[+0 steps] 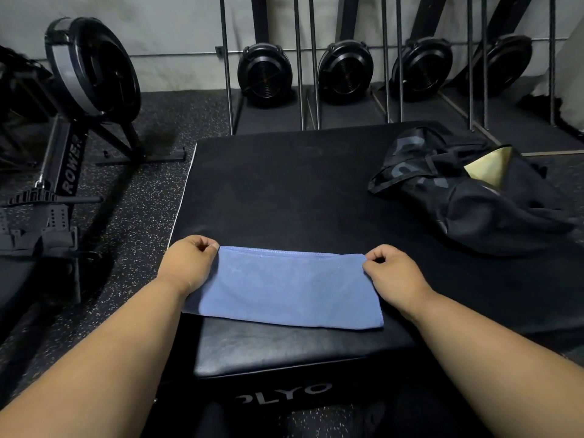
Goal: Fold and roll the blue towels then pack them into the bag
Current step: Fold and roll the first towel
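Both hands (pixel 189 260) (pixel 392 273) pinch the blue towel's (pixel 290 286) far corners; bag (pixel 467 191) interior unclear.

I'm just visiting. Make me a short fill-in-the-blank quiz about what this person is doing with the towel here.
1. Both hands pinch the far corners of a ____ towel.
2. The towel lies on a black padded ____.
3. The black bag lies to the towel's far ____.
4. The left hand and right hand grip the towel's ____ corners.

Missing words: blue; box; right; far
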A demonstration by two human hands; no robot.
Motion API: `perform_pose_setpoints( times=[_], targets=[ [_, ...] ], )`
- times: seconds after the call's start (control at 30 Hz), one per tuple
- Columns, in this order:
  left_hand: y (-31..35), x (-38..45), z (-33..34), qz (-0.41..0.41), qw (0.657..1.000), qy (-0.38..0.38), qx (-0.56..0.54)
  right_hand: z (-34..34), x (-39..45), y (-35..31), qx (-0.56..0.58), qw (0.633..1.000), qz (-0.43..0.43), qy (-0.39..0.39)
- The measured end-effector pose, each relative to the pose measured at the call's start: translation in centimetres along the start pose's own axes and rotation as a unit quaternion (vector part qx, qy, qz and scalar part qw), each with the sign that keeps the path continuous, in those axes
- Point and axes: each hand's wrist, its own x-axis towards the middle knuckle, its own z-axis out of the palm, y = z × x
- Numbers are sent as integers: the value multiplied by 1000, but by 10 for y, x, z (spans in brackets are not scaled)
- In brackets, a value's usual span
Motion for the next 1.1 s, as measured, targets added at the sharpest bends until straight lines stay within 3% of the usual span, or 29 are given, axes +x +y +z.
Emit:
perform_pose_setpoints(
  times=[0.23, 0.37, 0.57, 0.8, 0.97, 1.1],
  targets=[
    [6, -28, -2, 0, 997, 77, 19, 1, -4, 5, -90, 995, -38, 3],
    [-10, -58, -7, -69, 996, 48, 40, -2, -12, 9, -94, 995, -40, 8],
    [-23, -94, -8, -61, 994, 67, 56, -5, -33, 25, -132, 981, -144, -16],
    [-23, -110, -11, -85, 994, 73, -3, -13, -50, 36, -135, 970, -189, -68],
    [-23, -106, -15, -90, 987, 112, -66, -23, -64, 40, -218, 937, -234, -138],
    [-27, -88, -22, -58, 988, 130, -61, -17, -70, 43, -289, 898, -316, -103]
  ],
)
